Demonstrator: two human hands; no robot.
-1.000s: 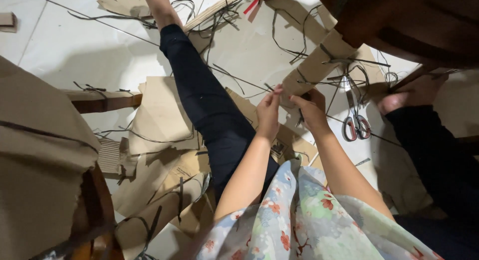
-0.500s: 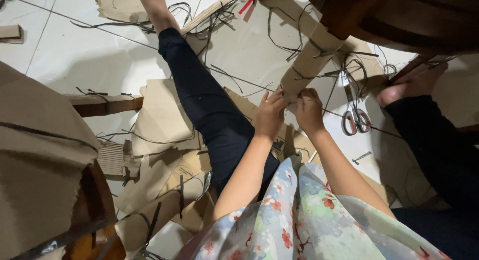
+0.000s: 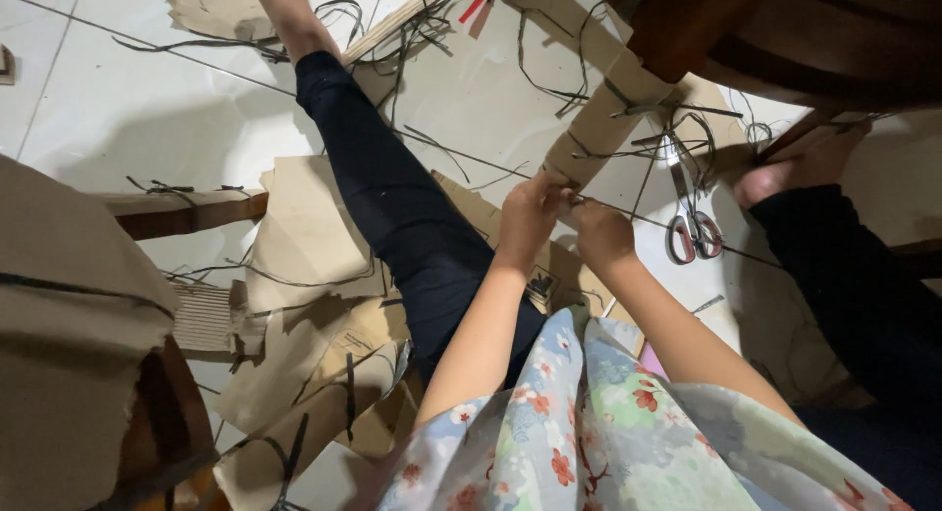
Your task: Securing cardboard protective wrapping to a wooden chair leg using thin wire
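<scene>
Both sets of fingers meet just right of frame centre. The left hand [image 3: 530, 217] has its fingers curled and pressed onto the lower end of a long folded cardboard strip [image 3: 613, 114]; the right hand [image 3: 601, 234] has its fingertips drawn together beside it, apparently pinching a thin dark cord [image 3: 677, 225] that runs off to the right. Exact fingertip contact cannot be resolved. The cardboard strip extends from the hands toward the upper right, under the edge of a dark wooden chair [image 3: 746, 35].

Immediately right of the hands, a pair of scissors [image 3: 692, 227] with reddish-grey loops lies on the white tiled floor [image 3: 118, 109], close to a bare foot [image 3: 785, 173].

Hazards, as a judgement:
- Loose dark strands [image 3: 687, 138] are tangled over the strip; a pull on the cord could snag them and drag the scissors.
- The scissors lie near the foot; a leg shift could bring skin onto them.
- A hard tug could tear the strip at its fold.

Packaging: a flattened brown carton panel [image 3: 309, 236] lies left of centre beside the dark-trousered leg [image 3: 392, 207]. A small dark square printed symbol [image 3: 542, 283] shows on cardboard below the left wrist. A red tape scrap [image 3: 478, 1] sits at the top edge.
</scene>
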